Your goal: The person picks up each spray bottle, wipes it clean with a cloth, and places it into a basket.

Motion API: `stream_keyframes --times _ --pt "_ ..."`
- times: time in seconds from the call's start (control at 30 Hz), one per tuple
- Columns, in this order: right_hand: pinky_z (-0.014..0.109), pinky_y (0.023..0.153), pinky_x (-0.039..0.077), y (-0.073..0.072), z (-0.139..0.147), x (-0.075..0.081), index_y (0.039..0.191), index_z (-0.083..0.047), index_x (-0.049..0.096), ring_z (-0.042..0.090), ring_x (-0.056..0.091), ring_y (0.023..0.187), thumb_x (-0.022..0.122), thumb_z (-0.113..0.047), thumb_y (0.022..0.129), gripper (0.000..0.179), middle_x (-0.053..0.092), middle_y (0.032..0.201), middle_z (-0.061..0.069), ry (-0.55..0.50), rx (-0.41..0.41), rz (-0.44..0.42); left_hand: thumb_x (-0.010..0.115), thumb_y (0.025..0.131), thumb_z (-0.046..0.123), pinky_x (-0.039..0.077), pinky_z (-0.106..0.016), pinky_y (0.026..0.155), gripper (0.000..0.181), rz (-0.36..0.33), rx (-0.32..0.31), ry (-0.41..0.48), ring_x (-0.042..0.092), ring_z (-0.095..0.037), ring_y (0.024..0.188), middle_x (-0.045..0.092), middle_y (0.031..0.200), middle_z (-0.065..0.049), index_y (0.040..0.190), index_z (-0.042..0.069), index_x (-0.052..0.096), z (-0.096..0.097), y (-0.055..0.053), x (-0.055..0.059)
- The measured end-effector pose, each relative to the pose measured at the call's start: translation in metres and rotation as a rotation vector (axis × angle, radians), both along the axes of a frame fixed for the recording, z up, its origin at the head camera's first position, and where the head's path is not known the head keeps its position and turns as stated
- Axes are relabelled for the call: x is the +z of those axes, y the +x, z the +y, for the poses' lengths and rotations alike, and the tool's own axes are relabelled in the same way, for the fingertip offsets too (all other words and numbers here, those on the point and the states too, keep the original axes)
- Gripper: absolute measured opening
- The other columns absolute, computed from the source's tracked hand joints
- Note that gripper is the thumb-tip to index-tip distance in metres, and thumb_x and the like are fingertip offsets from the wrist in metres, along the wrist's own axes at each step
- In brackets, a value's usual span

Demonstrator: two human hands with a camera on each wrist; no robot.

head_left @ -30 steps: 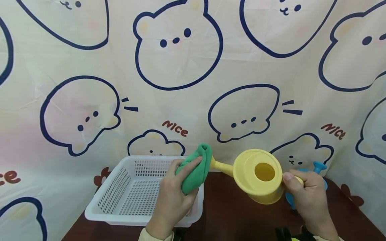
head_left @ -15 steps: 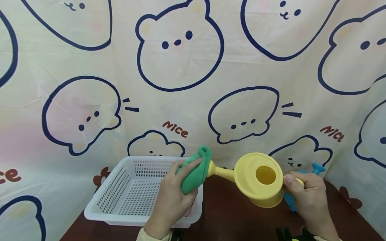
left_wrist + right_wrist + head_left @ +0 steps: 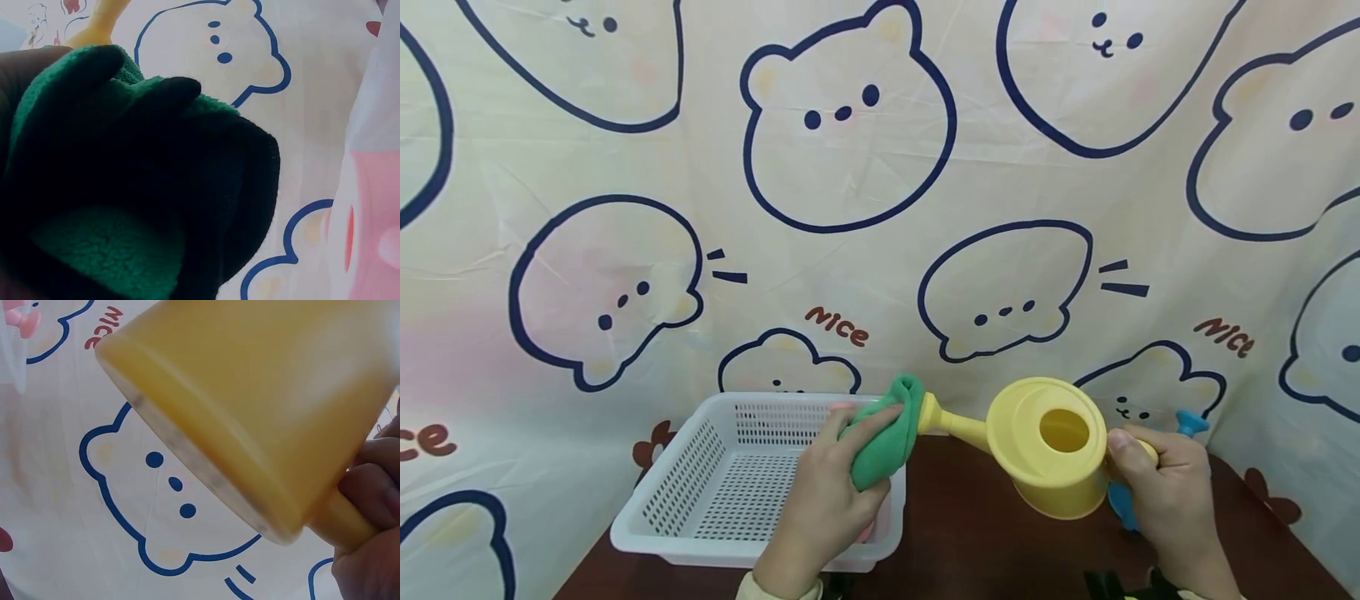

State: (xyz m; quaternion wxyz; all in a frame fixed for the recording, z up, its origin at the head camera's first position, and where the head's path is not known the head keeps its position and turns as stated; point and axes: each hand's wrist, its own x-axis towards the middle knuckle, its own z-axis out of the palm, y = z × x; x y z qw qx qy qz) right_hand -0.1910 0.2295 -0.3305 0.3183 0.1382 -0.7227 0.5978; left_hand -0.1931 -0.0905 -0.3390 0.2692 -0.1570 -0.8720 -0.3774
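My left hand (image 3: pixel 823 500) grips a folded green cloth (image 3: pixel 883 454), held up over the right side of the basket. A yellow watering can (image 3: pixel 1030 446) hangs above the table, its spout pointing left. The flared spout tip (image 3: pixel 930 412) is right at the cloth's edge. My right hand (image 3: pixel 1176 492) holds the can by its handle, thumb on top. In the left wrist view the fingers are dark against the fluffy cloth (image 3: pixel 112 250). From the right wrist the can's body (image 3: pixel 262 406) and rimmed base fill the upper part, with fingers curled round the handle.
A white perforated basket (image 3: pixel 700 546) stands on the dark brown table (image 3: pixel 977 542) at left. A pink thing (image 3: pixel 381 231) is in it, mostly behind my left hand. A blue plastic object (image 3: pixel 1191 422) is partly hidden behind my right hand. A cartoon-print cloth backdrop (image 3: pixel 850 275) hangs behind.
The watering can has shifted slightly right and down, and more of its spout tip shows beside the cloth. Both hands keep their hold. The head view has tilted slightly.
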Motion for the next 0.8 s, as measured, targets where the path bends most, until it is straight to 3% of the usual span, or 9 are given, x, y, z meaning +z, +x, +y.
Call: stream_keyframes --times 0.27,0.57,0.7,0.8 --pt "0.033 0.043 0.029 0.002 -0.003 0.003 0.055 -0.004 0.043 0.015 0.034 0.046 0.054 0.000 0.105 0.051 0.034 0.050 -0.001 0.060 -0.095 -0.059 0.087 0.072 -0.003 0.062 -0.051 0.086 0.082 0.005 -0.001 0.018 0.064 -0.022 0.100 0.066 0.124 -0.002 0.138 0.042 0.067 0.002 0.005 0.003" --pt "0.032 0.042 0.034 0.004 -0.021 0.011 0.057 -0.002 0.044 0.015 0.038 0.047 0.056 -0.012 0.108 0.054 0.035 0.050 -0.004 0.062 -0.170 -0.107 0.092 0.069 -0.002 0.064 -0.048 0.086 0.087 0.172 -0.014 0.016 0.069 -0.021 0.103 0.065 0.122 -0.003 0.140 0.042 0.066 0.008 0.003 -0.002" --pt "0.033 0.043 0.035 0.006 -0.029 0.014 0.060 -0.002 0.051 0.017 0.041 0.048 0.055 -0.015 0.109 0.051 0.037 0.053 -0.002 0.078 -0.161 -0.126 0.094 0.069 0.003 0.064 -0.045 0.088 0.087 0.198 -0.041 -0.021 0.070 -0.019 0.105 0.064 0.122 -0.002 0.140 0.043 0.065 0.014 0.001 -0.004" --pt "0.034 0.043 0.035 0.006 -0.032 0.014 0.061 -0.002 0.053 0.018 0.041 0.048 0.055 -0.017 0.109 0.050 0.037 0.053 -0.001 0.092 -0.158 -0.137 0.094 0.069 0.004 0.065 -0.043 0.088 0.087 0.209 -0.026 -0.052 0.069 -0.017 0.104 0.064 0.120 -0.003 0.141 0.042 0.065 0.017 -0.001 -0.006"
